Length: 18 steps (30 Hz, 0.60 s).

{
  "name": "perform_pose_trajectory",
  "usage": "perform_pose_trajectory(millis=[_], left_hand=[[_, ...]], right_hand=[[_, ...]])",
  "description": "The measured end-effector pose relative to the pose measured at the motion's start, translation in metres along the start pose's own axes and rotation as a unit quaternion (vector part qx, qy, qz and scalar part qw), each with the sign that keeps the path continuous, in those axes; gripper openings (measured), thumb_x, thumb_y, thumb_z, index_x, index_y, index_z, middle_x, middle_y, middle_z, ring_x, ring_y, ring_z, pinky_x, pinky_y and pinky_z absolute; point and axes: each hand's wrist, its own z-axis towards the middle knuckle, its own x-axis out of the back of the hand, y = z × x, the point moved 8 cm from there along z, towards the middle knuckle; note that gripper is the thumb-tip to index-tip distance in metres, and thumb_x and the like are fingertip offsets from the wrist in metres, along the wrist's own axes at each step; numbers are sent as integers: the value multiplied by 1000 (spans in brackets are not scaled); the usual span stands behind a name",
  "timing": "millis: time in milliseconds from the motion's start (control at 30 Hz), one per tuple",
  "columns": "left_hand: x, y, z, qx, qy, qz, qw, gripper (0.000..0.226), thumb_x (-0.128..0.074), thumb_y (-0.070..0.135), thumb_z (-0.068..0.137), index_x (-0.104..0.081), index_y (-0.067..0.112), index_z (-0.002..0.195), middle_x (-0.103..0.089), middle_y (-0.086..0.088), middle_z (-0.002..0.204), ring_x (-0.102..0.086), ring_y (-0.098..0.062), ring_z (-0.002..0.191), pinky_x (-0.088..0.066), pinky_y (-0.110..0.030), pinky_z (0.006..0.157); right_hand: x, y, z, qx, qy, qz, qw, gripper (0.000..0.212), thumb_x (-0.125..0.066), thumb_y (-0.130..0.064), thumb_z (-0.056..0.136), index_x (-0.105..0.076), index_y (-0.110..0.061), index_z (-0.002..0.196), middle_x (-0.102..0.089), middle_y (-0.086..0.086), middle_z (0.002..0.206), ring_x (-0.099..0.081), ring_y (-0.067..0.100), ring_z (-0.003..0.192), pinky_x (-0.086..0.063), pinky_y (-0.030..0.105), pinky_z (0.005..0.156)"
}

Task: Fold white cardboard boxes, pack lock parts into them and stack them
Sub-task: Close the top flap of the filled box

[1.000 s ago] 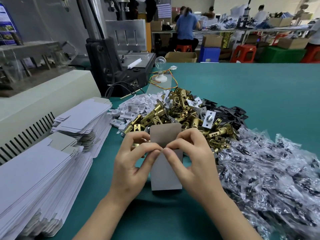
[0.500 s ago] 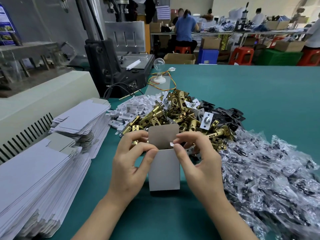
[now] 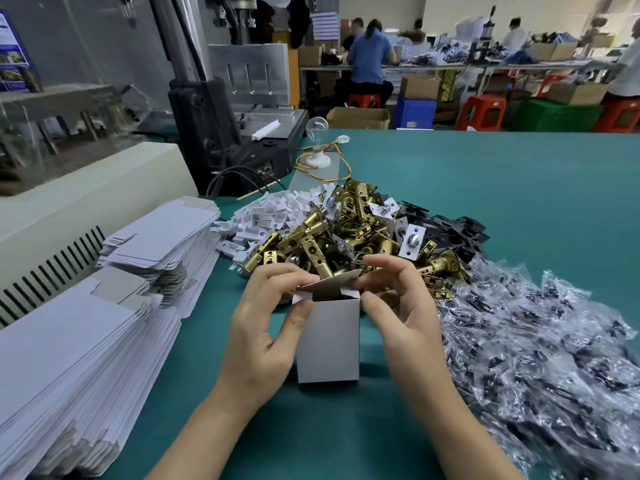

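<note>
Head view: we've got box (image 3: pixel 328 341) upright w/ top unsealed, both hands (image 3: pixel 266 327) (image 3: pixel 401 313) pinching its flaps, brass latches (image 3: pixel 332 237) at 12 o'clock unpacked.

hands (image 3: pixel 270 327): 2 | upright box (image 3: pixel 328 341): 1 | flat-box stacks (image 3: pixel 79 358): 2 | bulb (image 3: pixel 317 128): 1

Flat cardboard blanks (image 3: pixel 69 368) run off the left edge; bagged parts (image 3: pixel 540 358) spill past the right (contents perhaps screws); background workers (image 3: pixel 369 60) blur.

Left hand (image 3: pixel 266 327) and right hand (image 3: pixel 405 317) raised, fingers curled inward.
</note>
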Motion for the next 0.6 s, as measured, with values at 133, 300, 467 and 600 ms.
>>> perform_pose_trajectory(millis=[133, 300, 467, 600], left_hand=[[-2, 2, -1, 0, -15, -36, 999, 13, -56, 13, 101, -66, 16, 108, -66, 0, 119, -65, -25, 117, -50, -26, 97], [-2, 4, -2, 20, -19, -69, 997, 21, -57, 33, 103, -67, 15, 105, -70, -1, 117, -66, -28, 113, -51, -28, 93], [1, -1, -2, 57, 2, -95, 994, 11, -59, 28, 101, -68, 22, 105, -73, 1, 113, -70, -27, 108, -55, -27, 87], [2, -3, -2, 74, 9, -118, 990, 13, -59, 26, 100, -69, 27, 109, -74, 0, 109, -71, -26, 101, -55, -25, 84]], right_hand=[[1, -2, -3, -8, 8, 3, 1000, 31, -59, -33, 88, -63, -38, 118, -63, -11, 107, -61, 15, 102, -49, 33, 88], [-11, -3, -2, -28, -49, -14, 998, 23, -56, -48, 93, -69, -31, 100, -70, -4, 101, -65, 14, 97, -49, 27, 82], [-11, -4, -2, -27, -65, -19, 997, 16, -60, -42, 96, -70, -32, 102, -74, -7, 99, -70, 14, 97, -52, 21, 80], [-10, -7, -3, -13, -62, -41, 997, 13, -62, -30, 98, -71, -30, 107, -74, -7, 106, -70, 20, 101, -57, 31, 82]])
